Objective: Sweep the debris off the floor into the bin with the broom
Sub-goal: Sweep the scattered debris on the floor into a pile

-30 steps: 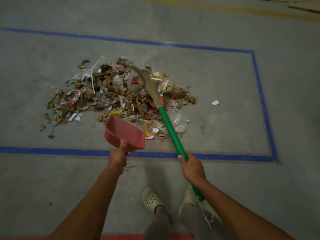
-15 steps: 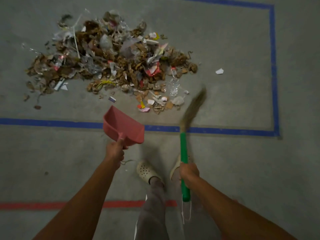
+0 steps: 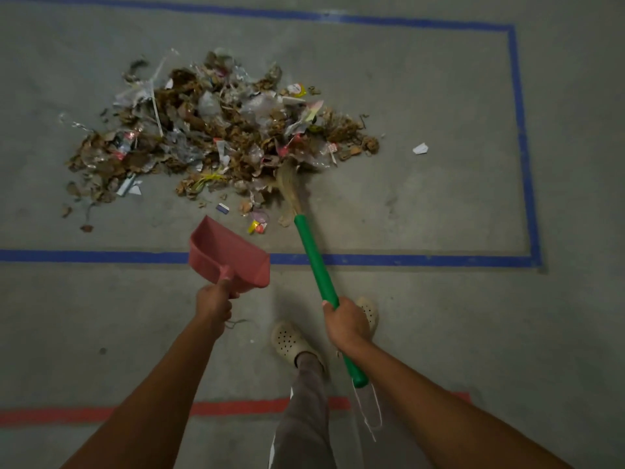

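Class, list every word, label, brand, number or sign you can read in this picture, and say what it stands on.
No text here can be read.
Yellow-and-white wrapper in the debris pile: print too blurred to read.
Yellow-and-red wrapper near the dustpan: print too small to read.
Broom, dustpan, blue tape and red tape: no lettering visible.

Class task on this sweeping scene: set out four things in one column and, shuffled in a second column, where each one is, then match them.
Things: 1 dustpan; 2 broom; 3 debris pile; 4 paper scrap.
Places: a in the right hand; b heaped inside the blue tape; c in the left hand; d alone, right of the pile.
Pairs: 1-c, 2-a, 3-b, 4-d.
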The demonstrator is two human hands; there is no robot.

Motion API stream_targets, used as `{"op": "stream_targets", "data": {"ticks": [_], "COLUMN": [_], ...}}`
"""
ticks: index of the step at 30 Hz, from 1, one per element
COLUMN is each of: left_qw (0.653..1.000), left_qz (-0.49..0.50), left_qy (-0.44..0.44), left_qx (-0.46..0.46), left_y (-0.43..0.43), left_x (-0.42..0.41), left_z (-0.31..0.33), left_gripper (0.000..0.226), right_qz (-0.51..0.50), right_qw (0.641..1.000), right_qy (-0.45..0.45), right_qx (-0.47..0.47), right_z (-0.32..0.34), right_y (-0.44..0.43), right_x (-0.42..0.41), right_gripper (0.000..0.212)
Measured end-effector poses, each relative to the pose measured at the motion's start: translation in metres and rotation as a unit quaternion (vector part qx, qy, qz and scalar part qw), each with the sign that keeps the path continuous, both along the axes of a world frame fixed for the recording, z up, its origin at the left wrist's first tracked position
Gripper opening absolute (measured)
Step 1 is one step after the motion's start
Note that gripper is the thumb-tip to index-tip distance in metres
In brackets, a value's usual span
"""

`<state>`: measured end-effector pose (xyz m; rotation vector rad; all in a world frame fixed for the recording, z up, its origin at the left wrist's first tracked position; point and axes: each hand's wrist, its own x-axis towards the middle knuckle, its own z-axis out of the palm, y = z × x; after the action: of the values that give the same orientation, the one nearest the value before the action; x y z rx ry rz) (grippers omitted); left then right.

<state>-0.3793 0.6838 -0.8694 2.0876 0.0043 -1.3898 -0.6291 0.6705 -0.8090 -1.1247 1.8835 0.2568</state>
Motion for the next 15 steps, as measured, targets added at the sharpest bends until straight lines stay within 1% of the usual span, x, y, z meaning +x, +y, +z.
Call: {"op": "stream_targets", "data": {"ticks": [4,8,11,15], "left_qw": [0.999,0.998,0.997,0.997], "left_qz": [0.004,0.007,0.004,-0.003], "left_qy": [0.01,0.024,0.028,0.016], "left_qx": [-0.033,-0.062,-0.072,-0.073], "left_y": [-0.02,-0.033,-0.037,-0.036], "left_x": [-0.009,-0.016,-0.022,-0.03], "left_z": [0.052,0.1,0.127,0.149], "left_gripper": [0.042,0.036,0.035,0.033], "right_qz": [-0.018,-0.053,-0.045,-0.033], "right_qw": [1.0,0.998,0.997,0.996], "right_qy": [0.006,-0.007,-0.004,0.013], "right_qx": [-0.014,-0.033,-0.058,-0.08], "right_z": [0.05,0.098,0.131,0.164], "right_y": [-0.015,-0.037,-0.044,-0.046], "right_x": [-0.017,-0.032,-0.045,-0.063], "right_gripper": [0.038,0.039,0.033,0.039]}}
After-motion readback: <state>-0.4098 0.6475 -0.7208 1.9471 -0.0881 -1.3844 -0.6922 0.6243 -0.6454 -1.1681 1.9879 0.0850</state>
